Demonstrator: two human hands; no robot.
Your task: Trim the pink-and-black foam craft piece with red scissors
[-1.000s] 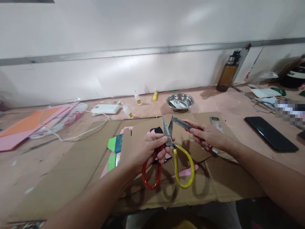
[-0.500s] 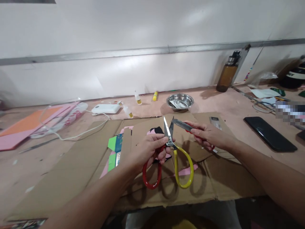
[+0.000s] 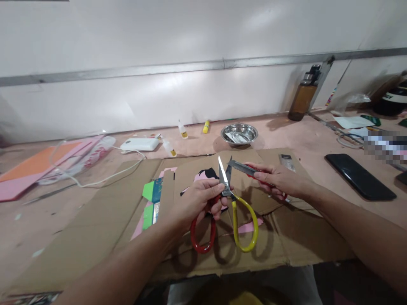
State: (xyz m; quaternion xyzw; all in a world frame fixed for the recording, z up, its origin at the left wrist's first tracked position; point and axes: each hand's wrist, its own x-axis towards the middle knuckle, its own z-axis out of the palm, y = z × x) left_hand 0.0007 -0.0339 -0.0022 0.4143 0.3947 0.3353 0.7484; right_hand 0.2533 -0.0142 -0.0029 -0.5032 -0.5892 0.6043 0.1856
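Scissors [image 3: 227, 189] up over the cardboard [image 3: 98, 216], blades parted and pointing to the far side; the left hand [image 3: 205, 199] has its fingers closed around the pivot and the red handle [image 3: 194, 237], while the yellow handle [image 3: 256, 224] hangs unheld to the right; over comes the cutter [image 3: 244, 168], its red body gripped in the closed fingers of the right hand [image 3: 278, 180], its tip right at the end of the scissors' right blade; touching or just short of it, I cannot tell!

Risky spot, this; too much push could send the cutter's tip skidding off the steel, maybe toward the left thumb by the pivot; that loose yellow handle could let the blades pivot under pressure; and if the left grip slackens, the points might drop onto the pink and black piece [image 3: 208, 173] lying below, partly hidden by the hand.
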